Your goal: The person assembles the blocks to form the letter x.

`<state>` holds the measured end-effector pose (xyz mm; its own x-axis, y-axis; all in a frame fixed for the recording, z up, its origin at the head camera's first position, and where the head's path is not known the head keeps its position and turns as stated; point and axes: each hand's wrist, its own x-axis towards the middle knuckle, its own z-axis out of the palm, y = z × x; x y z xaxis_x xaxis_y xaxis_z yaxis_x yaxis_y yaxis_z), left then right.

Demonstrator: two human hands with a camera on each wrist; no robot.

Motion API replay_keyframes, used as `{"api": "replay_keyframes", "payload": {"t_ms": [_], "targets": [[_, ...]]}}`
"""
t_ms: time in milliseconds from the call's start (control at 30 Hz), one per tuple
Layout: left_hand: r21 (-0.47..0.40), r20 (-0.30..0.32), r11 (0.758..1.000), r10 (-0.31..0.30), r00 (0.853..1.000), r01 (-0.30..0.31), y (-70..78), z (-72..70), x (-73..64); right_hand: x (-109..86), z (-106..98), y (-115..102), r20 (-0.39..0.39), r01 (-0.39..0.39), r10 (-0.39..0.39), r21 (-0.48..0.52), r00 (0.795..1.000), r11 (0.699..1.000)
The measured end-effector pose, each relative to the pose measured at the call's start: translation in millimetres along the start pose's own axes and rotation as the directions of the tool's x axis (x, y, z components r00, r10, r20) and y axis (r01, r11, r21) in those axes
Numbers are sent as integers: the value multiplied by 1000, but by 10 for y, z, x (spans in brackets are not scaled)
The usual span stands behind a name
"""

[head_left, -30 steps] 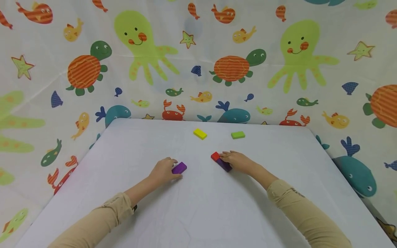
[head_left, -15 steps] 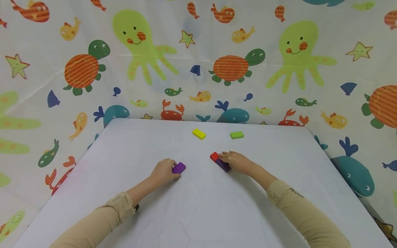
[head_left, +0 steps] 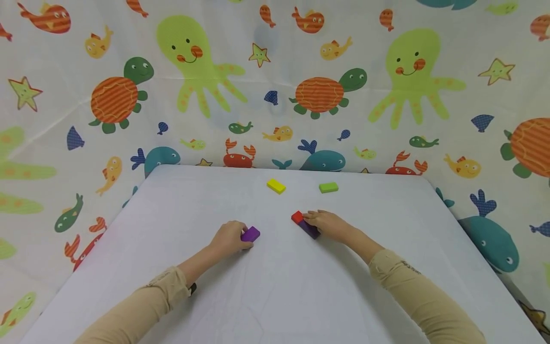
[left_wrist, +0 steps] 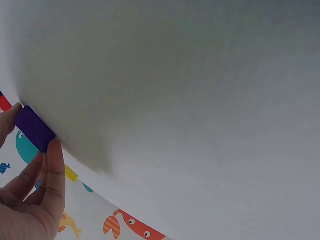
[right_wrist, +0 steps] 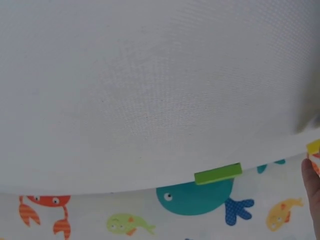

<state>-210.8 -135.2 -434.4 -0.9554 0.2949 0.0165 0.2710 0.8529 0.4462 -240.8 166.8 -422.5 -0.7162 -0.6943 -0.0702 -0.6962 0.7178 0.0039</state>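
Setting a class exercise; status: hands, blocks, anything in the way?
Left hand pinching purple block. Right hand on dark block, grip unclear; red block at its far end. Yellow block, green block beyond; nothing seen between hands.

A purple rectangular block (head_left: pixel 251 234) slants in the pinch of the left hand (head_left: pixel 228 238). Apart from it, a red block (head_left: pixel 297 217) and dark purple oblong block (head_left: pixel 310 230) touch on the white surface (head_left: pixel 275 291), partly covered by the right hand (head_left: pixel 328 224).
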Motion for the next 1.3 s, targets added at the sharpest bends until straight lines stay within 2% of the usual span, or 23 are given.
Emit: {"api": "replay_keyframes", "payload": {"t_ms": [300,500,767,1133,1300], "targets": [[7,32,1000,-16,999,16,71,11,32,20,-9,-12,17,-19,19,-19,1000,1000],[46,37,999,19,999,-21,161,24,66,67,-15,-29,30,-20,21,-28,999,999],[49,37,996,79,996,-81,281,60,120,52,4,-16,23,-40,40,-26,999,999],[38,50,997,69,996,-71,414,103,186,44,9,-11,-12,-40,40,-6,999,999],[36,71,998,56,996,-59,500,107,228,47,15,-14,4,-48,48,-4,999,999]]}}
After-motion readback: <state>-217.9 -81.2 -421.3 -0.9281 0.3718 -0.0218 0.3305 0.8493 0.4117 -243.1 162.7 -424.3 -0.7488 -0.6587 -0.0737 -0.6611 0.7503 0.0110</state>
